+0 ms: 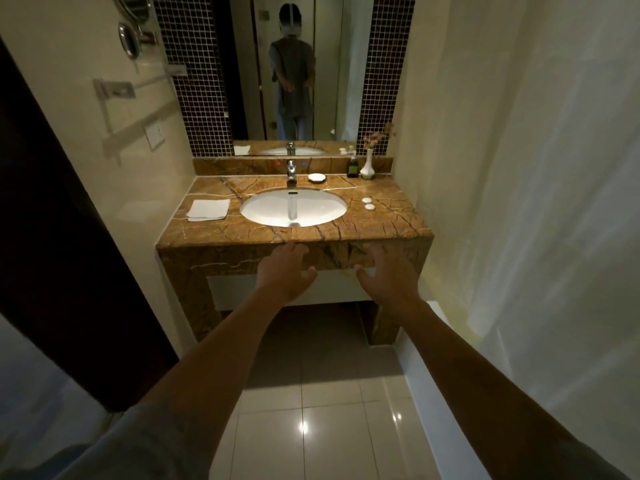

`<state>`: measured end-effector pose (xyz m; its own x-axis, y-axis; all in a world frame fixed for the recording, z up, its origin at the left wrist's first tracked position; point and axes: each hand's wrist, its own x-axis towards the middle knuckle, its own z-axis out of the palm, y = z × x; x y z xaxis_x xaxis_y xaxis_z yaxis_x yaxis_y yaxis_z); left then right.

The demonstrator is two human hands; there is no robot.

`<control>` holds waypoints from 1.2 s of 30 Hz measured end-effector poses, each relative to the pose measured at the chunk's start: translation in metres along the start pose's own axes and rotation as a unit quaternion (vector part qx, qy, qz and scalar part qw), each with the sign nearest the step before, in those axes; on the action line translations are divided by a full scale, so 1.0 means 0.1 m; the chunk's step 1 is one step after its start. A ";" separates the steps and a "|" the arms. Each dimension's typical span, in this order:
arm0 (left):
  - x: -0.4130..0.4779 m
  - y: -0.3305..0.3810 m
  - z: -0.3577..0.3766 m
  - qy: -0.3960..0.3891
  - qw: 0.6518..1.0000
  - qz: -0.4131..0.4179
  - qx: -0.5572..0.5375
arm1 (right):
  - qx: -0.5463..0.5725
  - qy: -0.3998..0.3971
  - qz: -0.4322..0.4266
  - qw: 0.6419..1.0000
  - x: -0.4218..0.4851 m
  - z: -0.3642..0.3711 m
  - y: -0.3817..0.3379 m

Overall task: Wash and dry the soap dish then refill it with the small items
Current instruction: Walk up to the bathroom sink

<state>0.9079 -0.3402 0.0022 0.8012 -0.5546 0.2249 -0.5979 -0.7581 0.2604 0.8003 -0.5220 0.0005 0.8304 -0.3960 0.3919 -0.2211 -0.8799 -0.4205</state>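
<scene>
Both hands, left hand (289,271) and right hand (388,275), hung spread and empty before the worktop (214,233). The soap dish (317,177), seemingly ceramic, could slip wet into the sink (263,206) and chip.

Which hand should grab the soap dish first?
Probably the right hand: the soap dish sits right of the faucet, nearer that side. The left hand would have to cross the faucet. Both hands are open.

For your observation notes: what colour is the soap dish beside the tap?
White, seen best in the head view: the soap dish sits on the brown veined countertop.
</scene>
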 end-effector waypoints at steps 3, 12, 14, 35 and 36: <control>0.29 -0.16 0.12 0.008 1.000 0.000 0.003 | -0.018 0.001 0.011 1.000 0.31 0.21 0.04; 1.39 -0.57 0.46 -0.003 0.999 -0.024 0.026 | -0.041 -0.024 0.018 0.999 1.38 0.76 0.39; 1.69 -0.60 0.51 -0.007 0.999 -0.024 0.030 | -0.047 -0.041 0.020 0.998 1.68 0.84 0.48; 4.09 -1.41 1.09 0.006 0.999 -0.052 0.016 | -0.031 -0.112 0.005 0.993 4.05 2.13 0.79; 4.22 -1.48 1.12 0.003 0.999 -0.050 0.014 | -0.033 -0.112 0.008 0.993 4.15 2.22 0.79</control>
<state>1.3372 -0.4998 -0.0465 0.8563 -0.4737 0.2057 -0.5143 -0.8184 0.2563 1.2410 -0.6978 -0.0516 0.9178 -0.3487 0.1900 -0.2627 -0.8919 -0.3680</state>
